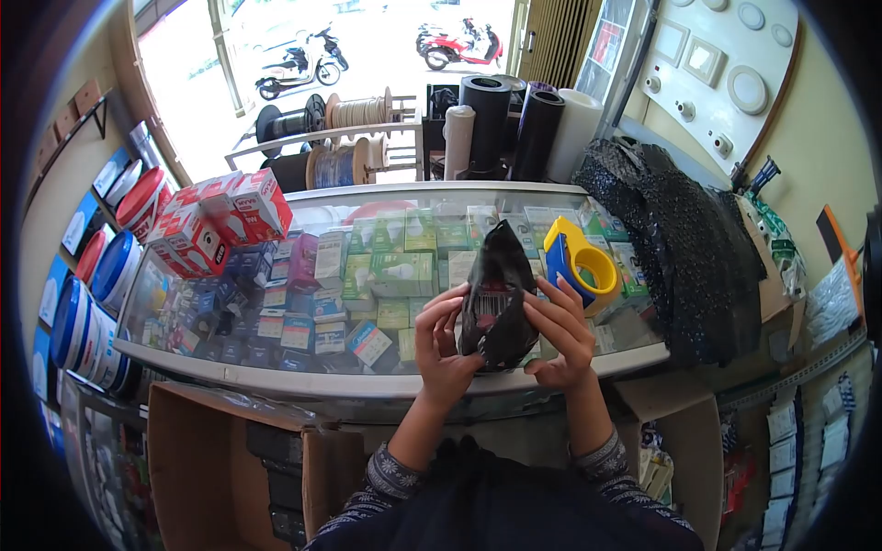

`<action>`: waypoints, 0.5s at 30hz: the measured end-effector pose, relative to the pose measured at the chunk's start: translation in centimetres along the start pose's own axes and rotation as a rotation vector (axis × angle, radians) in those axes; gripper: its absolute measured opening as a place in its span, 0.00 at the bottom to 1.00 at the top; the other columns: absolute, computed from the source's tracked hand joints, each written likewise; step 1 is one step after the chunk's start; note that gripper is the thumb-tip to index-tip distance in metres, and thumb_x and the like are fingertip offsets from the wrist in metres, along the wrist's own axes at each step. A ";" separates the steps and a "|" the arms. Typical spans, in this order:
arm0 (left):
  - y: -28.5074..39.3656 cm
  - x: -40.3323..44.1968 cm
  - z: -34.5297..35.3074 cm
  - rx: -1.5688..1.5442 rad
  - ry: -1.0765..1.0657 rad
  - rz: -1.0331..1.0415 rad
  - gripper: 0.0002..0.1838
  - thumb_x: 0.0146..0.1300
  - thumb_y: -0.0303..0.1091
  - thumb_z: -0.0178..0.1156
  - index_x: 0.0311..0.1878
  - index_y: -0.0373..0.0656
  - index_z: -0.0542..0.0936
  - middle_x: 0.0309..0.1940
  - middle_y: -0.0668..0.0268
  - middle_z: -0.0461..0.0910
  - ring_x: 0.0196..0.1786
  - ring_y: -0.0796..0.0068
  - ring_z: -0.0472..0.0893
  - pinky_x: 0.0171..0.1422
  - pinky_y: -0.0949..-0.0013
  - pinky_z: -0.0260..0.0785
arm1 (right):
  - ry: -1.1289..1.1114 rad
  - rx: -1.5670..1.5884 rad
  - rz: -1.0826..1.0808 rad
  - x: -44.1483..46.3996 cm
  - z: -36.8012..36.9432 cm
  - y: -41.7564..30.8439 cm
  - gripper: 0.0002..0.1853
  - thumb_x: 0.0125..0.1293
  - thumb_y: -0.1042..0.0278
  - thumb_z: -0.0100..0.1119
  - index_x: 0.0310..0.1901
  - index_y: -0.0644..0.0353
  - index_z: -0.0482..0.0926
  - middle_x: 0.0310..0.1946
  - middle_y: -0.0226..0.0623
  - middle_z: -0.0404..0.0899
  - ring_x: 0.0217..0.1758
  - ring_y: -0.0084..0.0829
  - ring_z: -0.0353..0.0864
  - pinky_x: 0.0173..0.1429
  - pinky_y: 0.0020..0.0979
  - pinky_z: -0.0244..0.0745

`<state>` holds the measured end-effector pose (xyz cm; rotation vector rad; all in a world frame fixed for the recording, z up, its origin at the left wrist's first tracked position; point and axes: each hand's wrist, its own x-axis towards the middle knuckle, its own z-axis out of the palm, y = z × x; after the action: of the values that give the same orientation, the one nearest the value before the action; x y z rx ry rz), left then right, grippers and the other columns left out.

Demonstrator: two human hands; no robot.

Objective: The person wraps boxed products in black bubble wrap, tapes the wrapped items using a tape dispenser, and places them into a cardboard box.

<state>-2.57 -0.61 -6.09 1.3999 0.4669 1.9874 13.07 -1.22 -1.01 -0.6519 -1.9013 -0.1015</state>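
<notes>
A small package wrapped in black plastic [501,275] stands between my two hands at the near side of the glass counter [303,372]. It comes to a point at the top, and a barcode label shows through on its front. My left hand [443,342] grips its left side with bent fingers, the thumb at the lower edge. On the other side, my right hand [562,332] presses its fingers against the wrap. Just behind the right fingertips sits a yellow and blue tape dispenser [574,257]. What is inside the wrap is hidden.
Red and white bulb boxes [220,220] are stacked at the counter's left end. Black bubble wrap [671,248] drapes over the right end. Many small boxes [404,271] show under the glass. Open cardboard boxes [225,459] stand below; cable spools [358,112] and plastic rolls [484,124] stand beyond.
</notes>
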 end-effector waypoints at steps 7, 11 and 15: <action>0.5 -0.1 0.4 0.062 0.029 -0.023 0.32 0.38 0.23 0.72 0.50 0.35 0.70 0.54 0.50 0.72 0.63 0.55 0.67 0.68 0.55 0.56 | -0.144 -0.066 0.077 1.9 -0.9 -1.4 0.23 0.51 0.52 0.63 0.46 0.57 0.80 0.48 0.33 0.78 0.55 0.37 0.71 0.61 0.40 0.60; 0.4 -0.6 0.2 0.120 0.015 -0.016 0.33 0.35 0.30 0.75 0.48 0.35 0.73 0.51 0.52 0.74 0.62 0.51 0.68 0.67 0.53 0.58 | -0.167 0.003 0.133 2.3 -0.9 -1.7 0.17 0.52 0.60 0.63 0.41 0.61 0.81 0.43 0.38 0.77 0.52 0.41 0.70 0.57 0.39 0.64; 1.6 0.2 0.5 0.281 -0.042 0.022 0.30 0.32 0.35 0.76 0.43 0.34 0.78 0.50 0.53 0.76 0.61 0.49 0.69 0.65 0.52 0.60 | -0.146 0.110 0.232 2.4 -1.2 -2.0 0.16 0.46 0.70 0.66 0.40 0.59 0.82 0.41 0.35 0.77 0.52 0.40 0.70 0.56 0.37 0.63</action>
<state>-2.66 -1.72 -4.80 1.6178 0.7374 1.9623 12.41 -2.42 2.03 -0.8180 -1.9404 0.2026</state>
